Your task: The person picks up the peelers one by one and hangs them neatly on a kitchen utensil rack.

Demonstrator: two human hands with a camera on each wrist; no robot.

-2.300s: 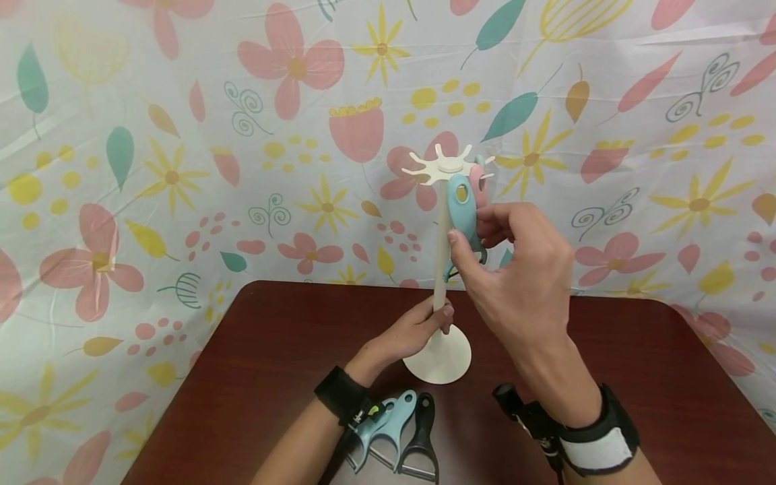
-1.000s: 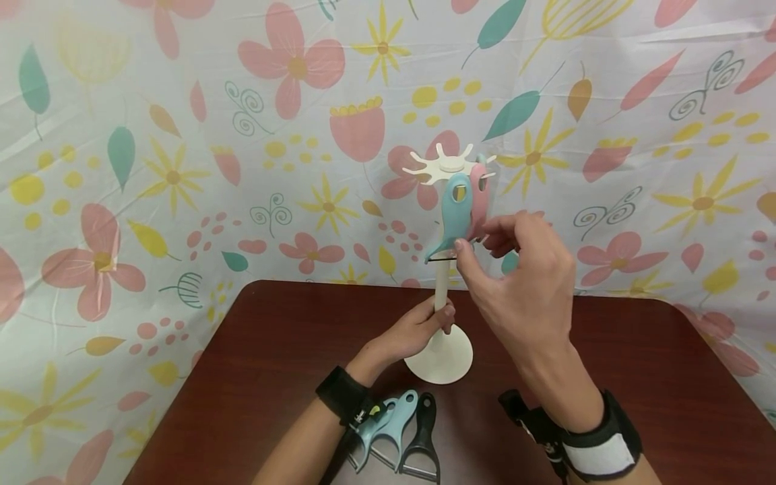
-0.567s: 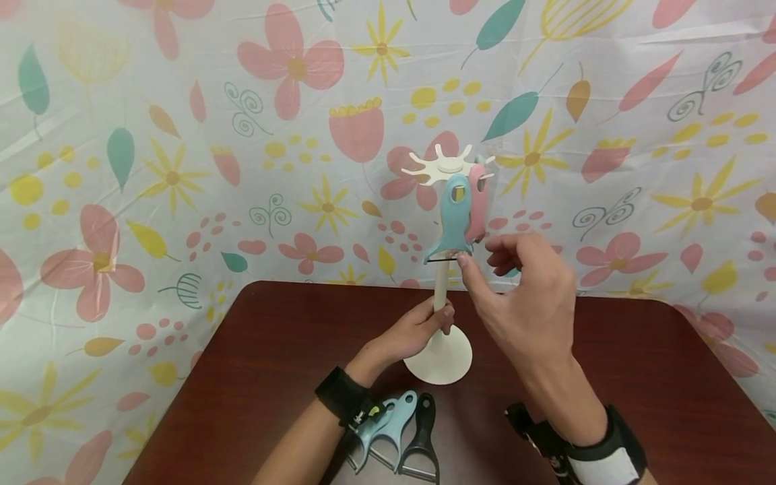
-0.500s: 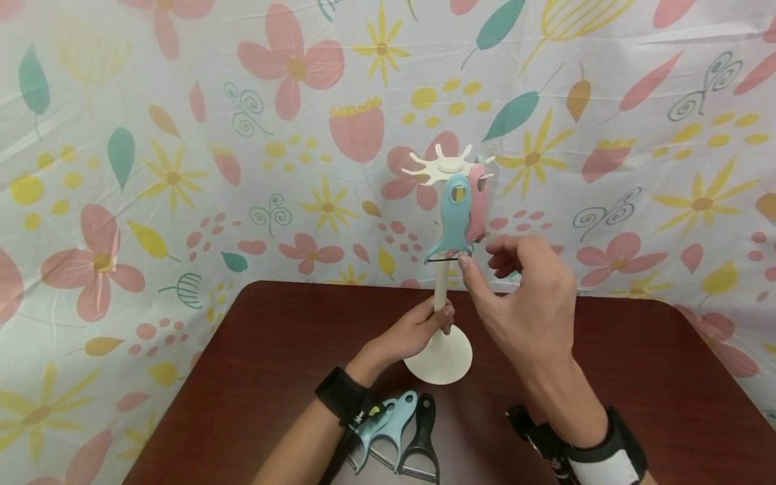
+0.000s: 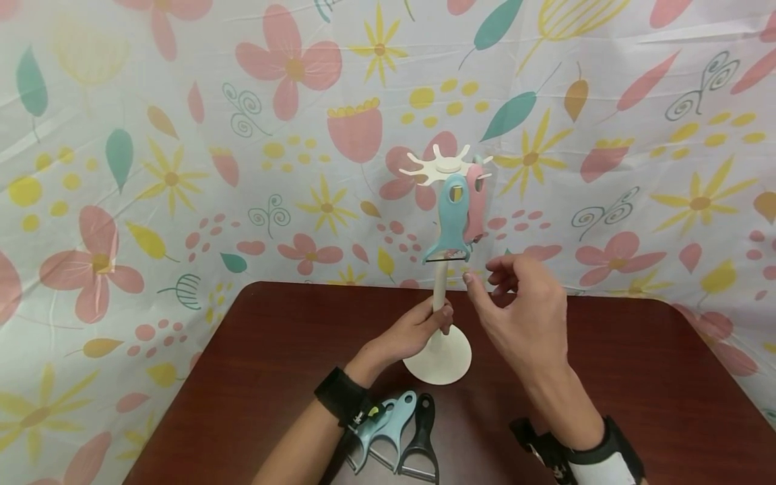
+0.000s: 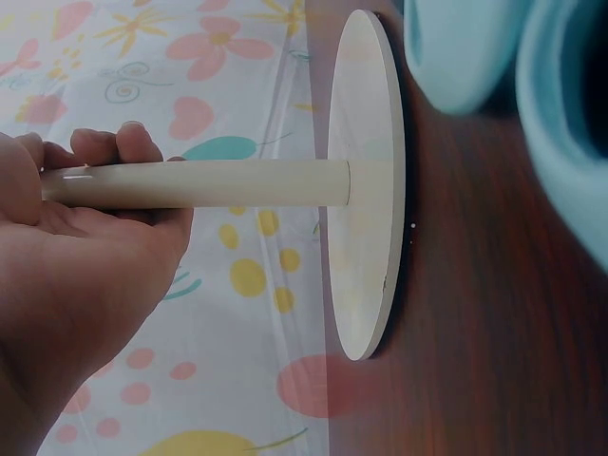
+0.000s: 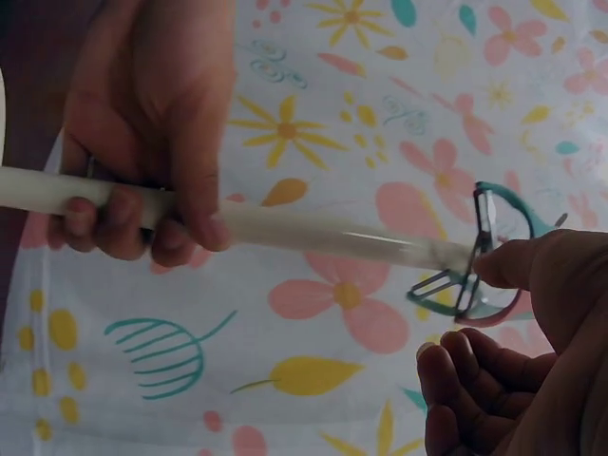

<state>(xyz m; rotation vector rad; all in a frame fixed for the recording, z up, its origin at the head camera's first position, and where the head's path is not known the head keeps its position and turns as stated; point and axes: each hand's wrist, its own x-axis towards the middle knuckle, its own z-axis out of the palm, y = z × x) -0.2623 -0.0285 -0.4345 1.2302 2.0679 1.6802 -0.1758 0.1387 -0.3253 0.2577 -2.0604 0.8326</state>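
Your left hand (image 5: 419, 330) grips the stand (image 5: 439, 286); hold it steady, moving your half-open, empty right hand (image 5: 527, 310) rightward, clear of the hanging blue peeler (image 5: 453, 221).

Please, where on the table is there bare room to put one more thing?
The table is bare between its left edge and the left arm, and between the right arm and its right edge. It is crowded in front of the stand, where blue peelers and a black peeler lie.
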